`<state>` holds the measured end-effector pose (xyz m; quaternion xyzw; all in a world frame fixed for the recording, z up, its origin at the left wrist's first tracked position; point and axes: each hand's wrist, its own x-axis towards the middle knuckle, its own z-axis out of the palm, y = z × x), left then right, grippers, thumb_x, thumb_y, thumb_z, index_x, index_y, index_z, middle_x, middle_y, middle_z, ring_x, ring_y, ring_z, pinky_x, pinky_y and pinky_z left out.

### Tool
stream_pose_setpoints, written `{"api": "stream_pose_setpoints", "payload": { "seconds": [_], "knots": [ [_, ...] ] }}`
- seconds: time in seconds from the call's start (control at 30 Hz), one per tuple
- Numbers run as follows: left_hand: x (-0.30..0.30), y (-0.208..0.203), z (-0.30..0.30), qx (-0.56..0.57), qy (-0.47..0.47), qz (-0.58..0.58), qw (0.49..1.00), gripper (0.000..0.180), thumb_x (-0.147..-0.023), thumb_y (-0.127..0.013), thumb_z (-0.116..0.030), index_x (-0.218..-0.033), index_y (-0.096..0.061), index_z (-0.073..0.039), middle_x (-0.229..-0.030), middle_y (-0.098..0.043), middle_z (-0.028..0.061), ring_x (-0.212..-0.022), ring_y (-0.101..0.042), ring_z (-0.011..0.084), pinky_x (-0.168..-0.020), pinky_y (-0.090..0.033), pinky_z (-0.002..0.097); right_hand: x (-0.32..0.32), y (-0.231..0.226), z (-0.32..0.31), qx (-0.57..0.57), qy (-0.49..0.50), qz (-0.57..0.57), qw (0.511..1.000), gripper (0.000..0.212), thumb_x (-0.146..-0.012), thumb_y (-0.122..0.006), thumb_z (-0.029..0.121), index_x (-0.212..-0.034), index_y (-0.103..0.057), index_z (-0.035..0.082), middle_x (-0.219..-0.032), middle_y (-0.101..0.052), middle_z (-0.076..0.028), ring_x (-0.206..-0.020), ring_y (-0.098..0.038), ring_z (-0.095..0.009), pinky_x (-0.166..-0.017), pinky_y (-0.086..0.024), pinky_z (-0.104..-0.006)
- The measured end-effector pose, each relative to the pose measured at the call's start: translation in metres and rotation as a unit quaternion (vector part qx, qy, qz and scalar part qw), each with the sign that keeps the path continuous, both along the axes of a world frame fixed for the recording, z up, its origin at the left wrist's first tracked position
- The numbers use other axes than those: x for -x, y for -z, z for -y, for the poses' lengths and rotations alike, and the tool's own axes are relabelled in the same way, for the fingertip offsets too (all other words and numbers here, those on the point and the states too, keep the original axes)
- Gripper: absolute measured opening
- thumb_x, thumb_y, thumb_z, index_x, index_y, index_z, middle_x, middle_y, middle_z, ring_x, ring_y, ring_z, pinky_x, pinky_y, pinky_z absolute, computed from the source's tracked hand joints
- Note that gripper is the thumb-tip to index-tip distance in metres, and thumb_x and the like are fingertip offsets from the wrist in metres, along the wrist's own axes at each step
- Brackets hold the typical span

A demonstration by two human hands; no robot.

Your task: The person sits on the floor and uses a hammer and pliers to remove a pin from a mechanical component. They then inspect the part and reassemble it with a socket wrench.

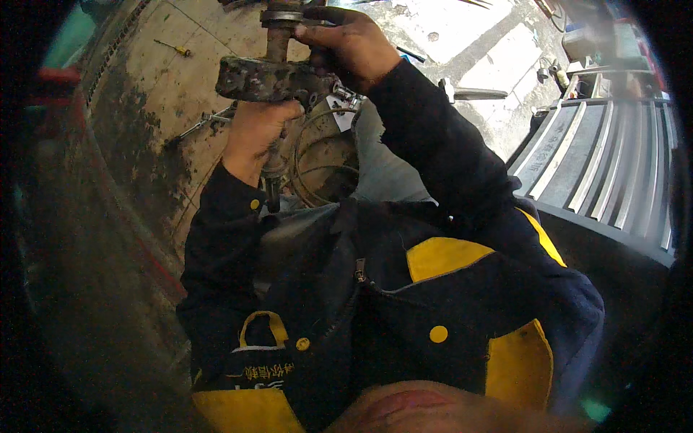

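A greasy metal shaft with a thick cast clamp or bracket across its middle is held upright in front of me, near the top of the view. Just below the bracket, my left hand is closed round the part, thumb uppermost. My right hand grips the upper part from the right, by a round collar; its fingers are partly hidden behind the metal. Under my left hand the lower end of the part shows. Its exact kind I cannot make out.
A yellow-handled screwdriver and a metal wrench-like tool lie on the stained floor. A looped cable or hose is beyond my lap. At right stands a ribbed grey metal panel; a dark-handled tool lies before it.
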<state>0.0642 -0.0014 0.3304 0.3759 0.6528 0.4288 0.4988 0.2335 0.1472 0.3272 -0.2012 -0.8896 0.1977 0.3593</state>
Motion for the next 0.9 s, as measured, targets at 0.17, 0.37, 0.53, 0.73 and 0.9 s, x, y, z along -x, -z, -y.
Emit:
{"api": "stream_pose_setpoints", "payload": {
  "seconds": [0.17,0.37,0.53,0.73,0.9],
  "knots": [
    [-0.002,0.021,-0.003,-0.092,0.018,-0.064,0.994,0.024,-0.077,-0.074,-0.005,-0.101,-0.075,-0.003,-0.094,-0.076,0.0065,-0.084,-0.072,0.0226,-0.075,-0.056,0.038,0.012,0.007,0.01,0.428,-0.011,-0.156,0.89,0.033,-0.096,-0.076,0.019,-0.126,-0.07,0.007,-0.098,-0.071,-0.006,-0.074,-0.066,-0.015,-0.067,-0.056,-0.0316],
    [0.002,0.028,0.0,-0.168,0.115,-0.287,0.936,0.026,-0.083,-0.072,-0.018,-0.106,-0.077,-0.007,-0.102,-0.077,0.0148,-0.097,-0.073,0.0355,-0.082,-0.057,0.0416,0.02,0.002,0.031,0.594,-0.005,-0.263,0.76,0.027,-0.093,-0.08,0.021,-0.115,-0.074,0.006,-0.087,-0.074,-0.003,-0.074,-0.067,-0.015,-0.063,-0.056,-0.034],
    [0.003,0.026,0.003,-0.077,0.057,-0.179,0.979,0.028,-0.084,-0.073,-0.021,-0.106,-0.077,-0.005,-0.105,-0.077,0.0165,-0.098,-0.072,0.0375,-0.084,-0.056,0.0441,0.028,0.007,0.032,0.627,-0.025,-0.293,0.721,0.032,-0.098,-0.076,0.018,-0.125,-0.067,0.003,-0.106,-0.074,-0.007,-0.078,-0.069,-0.014,-0.063,-0.054,-0.0295],
    [0.023,0.031,0.009,-0.046,0.057,-0.163,0.984,0.032,-0.081,-0.076,-0.014,-0.11,-0.075,-0.001,-0.105,-0.078,0.0146,-0.096,-0.074,0.029,-0.083,-0.056,0.0414,0.013,0.05,0.018,0.61,0.02,-0.177,0.773,0.039,-0.098,-0.075,0.021,-0.13,-0.066,0.002,-0.111,-0.074,-0.008,-0.074,-0.063,-0.011,-0.063,-0.051,-0.0283],
    [0.067,0.053,0.006,-0.042,0.058,-0.186,0.98,0.044,-0.084,-0.082,-0.021,-0.123,-0.07,-0.004,-0.124,-0.073,0.0107,-0.114,-0.067,0.0293,-0.101,-0.051,0.0421,-0.036,0.091,0.003,0.54,0.071,-0.182,0.819,0.041,-0.099,-0.072,0.025,-0.132,-0.065,0.002,-0.11,-0.074,-0.007,-0.073,-0.061,-0.01,-0.064,-0.05,-0.0283]
  ]
}}
